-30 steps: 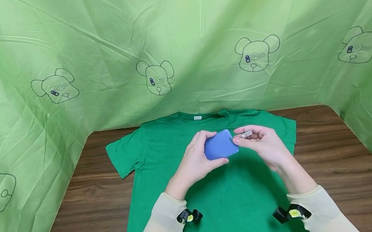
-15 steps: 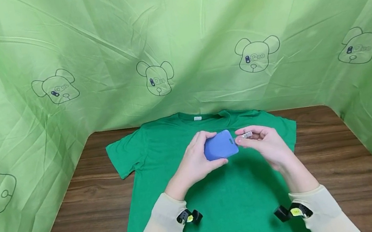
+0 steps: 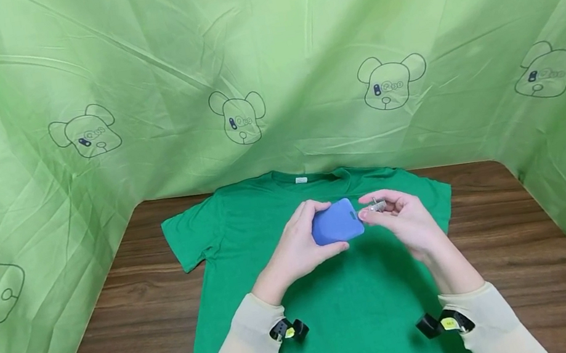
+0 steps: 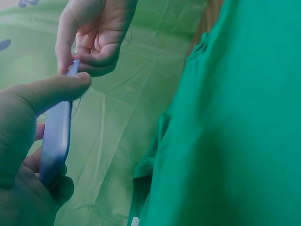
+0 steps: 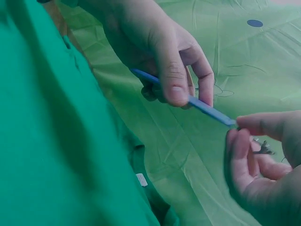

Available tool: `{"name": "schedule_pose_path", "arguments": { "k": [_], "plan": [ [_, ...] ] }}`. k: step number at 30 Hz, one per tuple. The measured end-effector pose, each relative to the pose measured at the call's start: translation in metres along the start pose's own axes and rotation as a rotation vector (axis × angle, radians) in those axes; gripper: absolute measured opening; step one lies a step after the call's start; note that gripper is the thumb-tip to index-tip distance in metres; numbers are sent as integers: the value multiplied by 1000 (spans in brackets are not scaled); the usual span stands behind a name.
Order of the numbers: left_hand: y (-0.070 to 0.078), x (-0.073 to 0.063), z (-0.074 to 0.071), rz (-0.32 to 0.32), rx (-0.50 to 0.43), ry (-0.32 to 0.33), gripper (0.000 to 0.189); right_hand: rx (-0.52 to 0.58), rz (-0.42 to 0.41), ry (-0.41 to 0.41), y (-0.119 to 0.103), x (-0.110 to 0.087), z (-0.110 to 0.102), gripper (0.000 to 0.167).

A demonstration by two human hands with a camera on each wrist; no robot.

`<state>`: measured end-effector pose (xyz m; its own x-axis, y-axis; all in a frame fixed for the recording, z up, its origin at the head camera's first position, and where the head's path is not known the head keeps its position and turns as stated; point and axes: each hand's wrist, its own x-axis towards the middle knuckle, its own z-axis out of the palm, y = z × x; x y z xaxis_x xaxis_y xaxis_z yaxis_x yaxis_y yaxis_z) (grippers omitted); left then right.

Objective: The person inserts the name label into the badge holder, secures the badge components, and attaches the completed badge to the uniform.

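Observation:
A blue badge holder with a small slot near its right end is held above the green T-shirt. My left hand grips its left end, thumb along the lower edge and fingers along the upper one. At the slotted end, my right hand pinches a small metal badge clip between thumb and fingertips. In the right wrist view the clip hangs behind the right fingers, whose tips meet the end of the badge holder. Those fingers hide how the clip and slot stand together.
The T-shirt lies spread flat, collar at the far side, on a dark wooden table. A light green cloth printed with bear heads rises behind and on both sides. Each wrist wears a strapped camera.
My right hand has shifted very slightly right, and more of the slot showed half a second ago. The metal clip has turned a little in its fingers. My left hand stays almost still.

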<state>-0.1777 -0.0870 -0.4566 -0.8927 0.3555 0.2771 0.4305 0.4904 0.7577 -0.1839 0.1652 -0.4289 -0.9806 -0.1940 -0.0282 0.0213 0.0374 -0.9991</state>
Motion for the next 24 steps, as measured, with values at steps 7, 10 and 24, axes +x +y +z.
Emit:
{"name": "schedule_pose_path", "arguments": {
  "k": [7, 10, 24],
  "plan": [
    [-3, 0, -4, -26, -40, 26, 75, 99, -74, -44, 0, 0, -5, 28],
    [-4, 0, -5, -27, -56, 23, 75, 115, -87, -76, -1, 0, -9, 37],
    [-11, 0, -10, -15, -127, -38, 68, 150, -249, -255, -4, -4, -18, 36]
  ]
}}
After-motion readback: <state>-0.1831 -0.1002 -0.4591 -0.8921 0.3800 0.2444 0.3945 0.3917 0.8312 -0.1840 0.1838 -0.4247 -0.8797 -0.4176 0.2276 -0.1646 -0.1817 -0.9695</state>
